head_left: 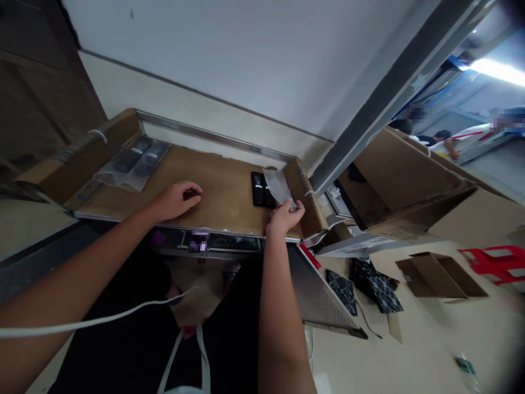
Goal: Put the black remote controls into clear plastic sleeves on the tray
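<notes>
My left hand (178, 201) hovers over or rests on the brown cardboard lining of the tray (217, 186). Its fingers are curved, the thumb is apart, and nothing is between them. At the tray's right end, my right hand (284, 215) has its fingers bent around the lower edge of a translucent plastic bag (277, 183). Partly under that bag lie black oblong items (258, 189) with small white labels; their exact kind is unclear. At the left end, another clear bag (133, 160) holds similar dark items.
Cardboard walls (309, 197) edge the tray on both sides. A large open carton (414, 175) stands to the right, with a smaller box (443, 276) and dark patterned packets (375, 287) below. A white cable (102, 317) crosses my lap. Other people are far right.
</notes>
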{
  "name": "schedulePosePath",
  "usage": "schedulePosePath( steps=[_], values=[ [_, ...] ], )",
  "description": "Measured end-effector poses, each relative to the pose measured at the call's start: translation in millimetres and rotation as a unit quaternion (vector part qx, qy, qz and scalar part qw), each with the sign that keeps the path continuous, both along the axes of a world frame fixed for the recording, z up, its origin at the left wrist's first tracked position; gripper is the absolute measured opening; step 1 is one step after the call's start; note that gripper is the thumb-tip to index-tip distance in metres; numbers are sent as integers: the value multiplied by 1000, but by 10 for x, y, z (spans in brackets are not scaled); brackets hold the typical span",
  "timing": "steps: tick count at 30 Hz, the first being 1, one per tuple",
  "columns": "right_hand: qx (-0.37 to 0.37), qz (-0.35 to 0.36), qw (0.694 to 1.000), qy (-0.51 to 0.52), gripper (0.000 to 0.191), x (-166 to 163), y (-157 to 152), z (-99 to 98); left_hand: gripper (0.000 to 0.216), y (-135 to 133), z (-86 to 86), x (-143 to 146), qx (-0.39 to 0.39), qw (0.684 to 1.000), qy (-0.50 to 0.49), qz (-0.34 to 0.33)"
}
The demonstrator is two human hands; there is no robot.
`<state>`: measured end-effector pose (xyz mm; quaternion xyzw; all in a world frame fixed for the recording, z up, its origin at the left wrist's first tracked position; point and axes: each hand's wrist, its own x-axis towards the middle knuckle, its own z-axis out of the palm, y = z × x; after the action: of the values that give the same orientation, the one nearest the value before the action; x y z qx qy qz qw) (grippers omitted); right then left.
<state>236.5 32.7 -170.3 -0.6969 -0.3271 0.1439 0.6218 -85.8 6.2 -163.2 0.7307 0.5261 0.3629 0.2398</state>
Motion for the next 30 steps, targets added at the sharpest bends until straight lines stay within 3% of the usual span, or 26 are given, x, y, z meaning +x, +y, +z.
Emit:
schedulePosePath(
  steps=[4, 12, 18, 25, 30],
  values=[
    [29, -11, 995, -97, 58, 14, -37, -13, 34, 1, -4, -1, -1, 1000, 0, 7],
    [-5, 7, 999, -50, 48, -9, -59, 5, 35, 20, -19, -14, -5, 1000, -4, 5],
    [10, -11, 994, -110, 46, 182, -102, 59, 36, 0, 20, 2, -15, 1000, -20, 1],
    [-26, -36, 973, -228, 54, 143, -489, 100, 35, -17, 44, 19, -18, 1000, -18, 7],
    [-10, -53, 969, -242, 33, 129, -683, -20, 34, -7, 25, 10, -12, 1000, -11, 8]
  ],
)
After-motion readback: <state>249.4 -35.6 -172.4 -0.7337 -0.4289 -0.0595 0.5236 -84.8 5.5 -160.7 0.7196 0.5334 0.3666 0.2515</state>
